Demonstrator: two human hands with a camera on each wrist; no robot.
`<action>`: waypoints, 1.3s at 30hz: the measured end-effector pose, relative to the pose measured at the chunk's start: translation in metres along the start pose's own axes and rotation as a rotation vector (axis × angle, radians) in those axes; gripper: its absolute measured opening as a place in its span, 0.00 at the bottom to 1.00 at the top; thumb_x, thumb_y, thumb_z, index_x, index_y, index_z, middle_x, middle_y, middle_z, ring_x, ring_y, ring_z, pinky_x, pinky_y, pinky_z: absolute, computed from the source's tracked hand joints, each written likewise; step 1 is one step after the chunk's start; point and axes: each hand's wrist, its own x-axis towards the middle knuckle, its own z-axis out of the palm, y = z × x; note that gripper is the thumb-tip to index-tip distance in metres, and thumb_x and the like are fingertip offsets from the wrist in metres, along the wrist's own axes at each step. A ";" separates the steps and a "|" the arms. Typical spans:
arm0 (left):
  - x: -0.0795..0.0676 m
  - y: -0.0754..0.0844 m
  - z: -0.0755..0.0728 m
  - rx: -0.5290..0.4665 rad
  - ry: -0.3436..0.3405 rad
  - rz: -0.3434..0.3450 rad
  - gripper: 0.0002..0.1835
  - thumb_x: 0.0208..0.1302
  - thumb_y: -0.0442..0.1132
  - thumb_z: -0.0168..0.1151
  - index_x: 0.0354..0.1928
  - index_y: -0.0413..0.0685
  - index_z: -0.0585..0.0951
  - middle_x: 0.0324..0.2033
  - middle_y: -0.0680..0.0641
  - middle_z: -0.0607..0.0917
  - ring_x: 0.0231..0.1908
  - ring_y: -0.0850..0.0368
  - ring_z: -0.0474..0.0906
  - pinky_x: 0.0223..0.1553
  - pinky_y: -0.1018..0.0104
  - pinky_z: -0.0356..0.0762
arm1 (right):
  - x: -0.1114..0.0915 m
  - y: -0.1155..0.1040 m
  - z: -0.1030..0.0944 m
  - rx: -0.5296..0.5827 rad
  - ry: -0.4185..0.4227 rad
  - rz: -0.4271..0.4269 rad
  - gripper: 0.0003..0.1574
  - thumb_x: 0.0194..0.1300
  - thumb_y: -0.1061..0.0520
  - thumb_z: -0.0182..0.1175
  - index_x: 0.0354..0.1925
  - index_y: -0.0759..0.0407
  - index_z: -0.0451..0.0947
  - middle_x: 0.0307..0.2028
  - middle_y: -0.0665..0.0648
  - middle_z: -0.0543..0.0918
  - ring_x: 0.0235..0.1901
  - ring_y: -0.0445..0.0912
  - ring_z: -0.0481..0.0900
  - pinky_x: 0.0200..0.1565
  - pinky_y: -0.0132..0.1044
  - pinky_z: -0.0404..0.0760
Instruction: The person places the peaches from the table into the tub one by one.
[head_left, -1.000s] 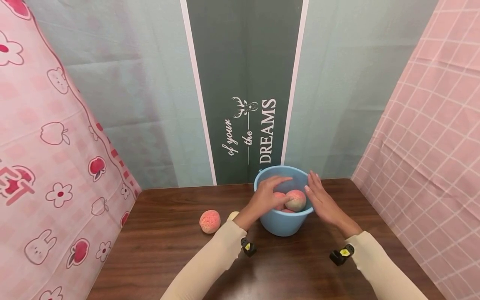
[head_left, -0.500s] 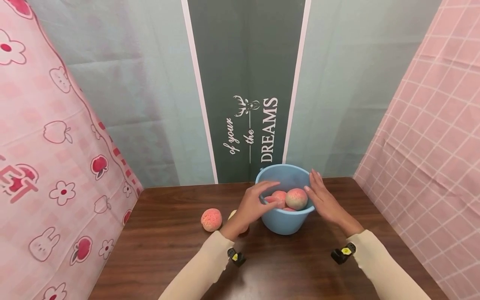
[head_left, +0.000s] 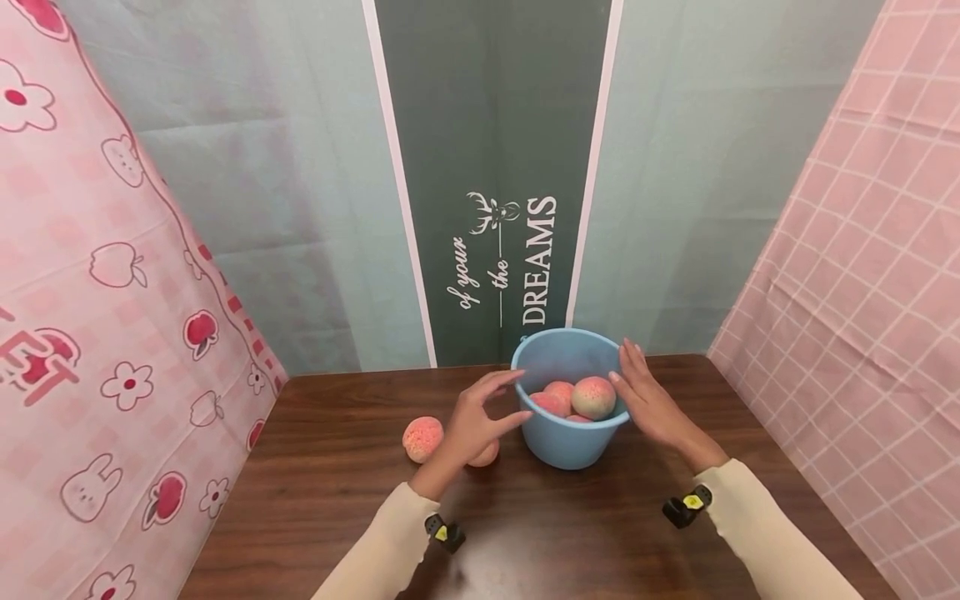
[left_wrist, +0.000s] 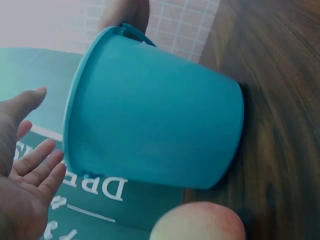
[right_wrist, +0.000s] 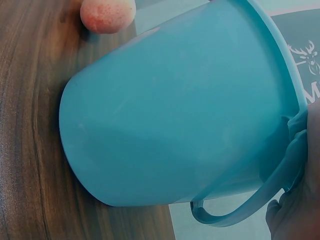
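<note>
A light blue bucket [head_left: 567,444] stands upright near the back of the table, with several pink and cream peaches [head_left: 594,398] inside. My left hand [head_left: 474,422] is just left of the bucket's rim, fingers and thumb spread, nothing between them. In the left wrist view this hand [left_wrist: 25,185] hovers beside the rim. My right hand [head_left: 651,408] rests against the rim's right side with fingers extended; the right wrist view shows part of it by the bucket's handle [right_wrist: 245,205]. Two peaches lie on the table: one [head_left: 422,439] farther left, another [head_left: 486,455] partly hidden behind my left hand.
The dark wooden table [head_left: 570,533] ends at the back against a grey-green curtain [head_left: 300,208] with printed words. Pink patterned cloth [head_left: 150,333] hangs on the left and pink checked cloth [head_left: 862,250] on the right.
My left hand has drawn back leftward out of the bucket, leaving a peach uncovered at the bucket's left inside. The right hand has stayed at the rim.
</note>
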 end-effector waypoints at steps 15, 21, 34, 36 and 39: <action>-0.054 -0.001 -0.058 -0.071 0.137 -0.140 0.28 0.51 0.29 0.70 0.57 0.43 0.76 0.53 0.40 0.79 0.53 0.41 0.75 0.53 0.43 0.70 | 0.001 -0.001 -0.002 -0.008 -0.003 -0.005 0.41 0.74 0.39 0.35 0.73 0.52 0.31 0.73 0.49 0.28 0.71 0.48 0.23 0.64 0.65 0.39; -0.068 -0.010 -0.073 -0.060 0.168 -0.175 0.29 0.50 0.32 0.72 0.57 0.43 0.76 0.53 0.39 0.79 0.52 0.42 0.75 0.54 0.41 0.69 | 0.001 -0.002 -0.002 -0.005 -0.007 -0.005 0.41 0.75 0.40 0.35 0.73 0.53 0.31 0.73 0.50 0.29 0.71 0.49 0.23 0.64 0.65 0.38; -0.095 -0.030 -0.091 0.031 0.205 -0.142 0.30 0.50 0.29 0.71 0.58 0.40 0.75 0.53 0.37 0.78 0.52 0.40 0.75 0.53 0.45 0.71 | -0.002 -0.003 -0.002 -0.014 -0.001 0.013 0.41 0.74 0.39 0.35 0.73 0.51 0.30 0.73 0.49 0.28 0.71 0.50 0.24 0.64 0.66 0.39; -0.099 -0.034 -0.092 0.046 0.210 -0.129 0.30 0.50 0.29 0.71 0.58 0.41 0.75 0.53 0.36 0.78 0.51 0.38 0.75 0.52 0.48 0.73 | -0.002 -0.003 -0.002 -0.013 -0.002 0.016 0.42 0.74 0.38 0.35 0.73 0.52 0.30 0.73 0.49 0.28 0.71 0.50 0.24 0.64 0.66 0.39; -0.104 -0.039 -0.094 0.049 0.225 -0.133 0.31 0.49 0.30 0.72 0.59 0.43 0.75 0.54 0.38 0.78 0.51 0.36 0.74 0.52 0.52 0.74 | -0.003 -0.003 -0.002 -0.013 -0.001 0.017 0.42 0.74 0.38 0.35 0.73 0.51 0.30 0.73 0.49 0.28 0.71 0.50 0.24 0.63 0.66 0.39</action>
